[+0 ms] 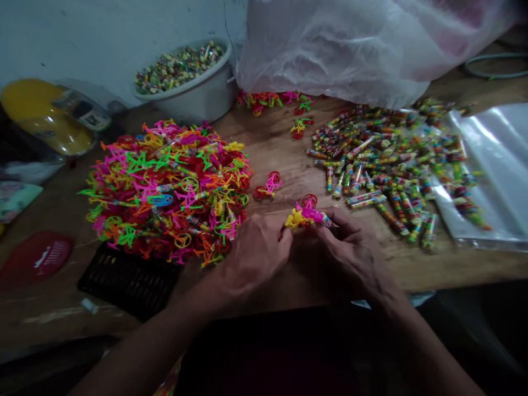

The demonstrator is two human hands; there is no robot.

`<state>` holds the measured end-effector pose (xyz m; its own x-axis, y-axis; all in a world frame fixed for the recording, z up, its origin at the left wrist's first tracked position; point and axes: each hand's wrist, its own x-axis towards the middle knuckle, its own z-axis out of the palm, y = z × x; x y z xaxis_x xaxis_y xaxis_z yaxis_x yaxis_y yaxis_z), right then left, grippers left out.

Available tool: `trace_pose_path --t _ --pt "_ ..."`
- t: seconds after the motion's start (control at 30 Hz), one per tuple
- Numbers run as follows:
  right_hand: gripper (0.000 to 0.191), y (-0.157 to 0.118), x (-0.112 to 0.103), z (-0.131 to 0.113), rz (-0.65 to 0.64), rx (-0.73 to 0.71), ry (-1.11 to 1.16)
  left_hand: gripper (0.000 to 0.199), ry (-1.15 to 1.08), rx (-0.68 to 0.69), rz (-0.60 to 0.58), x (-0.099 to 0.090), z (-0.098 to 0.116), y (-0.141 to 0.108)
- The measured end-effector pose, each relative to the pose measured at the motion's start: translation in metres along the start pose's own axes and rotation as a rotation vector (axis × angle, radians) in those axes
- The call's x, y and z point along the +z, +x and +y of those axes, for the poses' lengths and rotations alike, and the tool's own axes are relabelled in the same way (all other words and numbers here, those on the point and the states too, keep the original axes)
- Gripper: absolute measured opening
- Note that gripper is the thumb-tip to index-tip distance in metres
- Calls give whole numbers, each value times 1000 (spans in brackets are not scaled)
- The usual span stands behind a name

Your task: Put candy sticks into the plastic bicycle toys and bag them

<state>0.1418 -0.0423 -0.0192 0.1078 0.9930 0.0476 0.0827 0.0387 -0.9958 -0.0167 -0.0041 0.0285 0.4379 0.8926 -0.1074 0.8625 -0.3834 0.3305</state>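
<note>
Above the wooden table [280, 151] — between one bicycle heap [173, 192] and one tube heap [388, 159] — the left hand [262, 242] pinches one toy bicycle [308, 213] by its yellow end, the right hand [352, 247] by its pink.

This looks like a small workshop. Its wooden worktop [274, 137] bears bulk heaps: plastic toys [165, 192] at nine o'clock, filled tubes [377, 159] at two.

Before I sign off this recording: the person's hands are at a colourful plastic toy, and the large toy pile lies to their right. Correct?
The side is wrong: the head view shows the large toy pile lying to the person's left.
</note>
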Motion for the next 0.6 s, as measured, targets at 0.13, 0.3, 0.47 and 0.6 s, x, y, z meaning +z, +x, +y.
trace_pose_path --t 0.13,0.3,0.47,0.6 --pt "24 -4 2 -2 51 -222 -175 18 274 126 182 3 10 -7" --pt "36 -13 10 2 172 -388 -364 18 293 265 352 11 3 -7" --pt "47 -17 20 10 185 -494 -452 20 255 330 538 23 -7 -3" --pt "46 -14 15 11 187 -589 -483 25 264 362 628 24 -11 -1"
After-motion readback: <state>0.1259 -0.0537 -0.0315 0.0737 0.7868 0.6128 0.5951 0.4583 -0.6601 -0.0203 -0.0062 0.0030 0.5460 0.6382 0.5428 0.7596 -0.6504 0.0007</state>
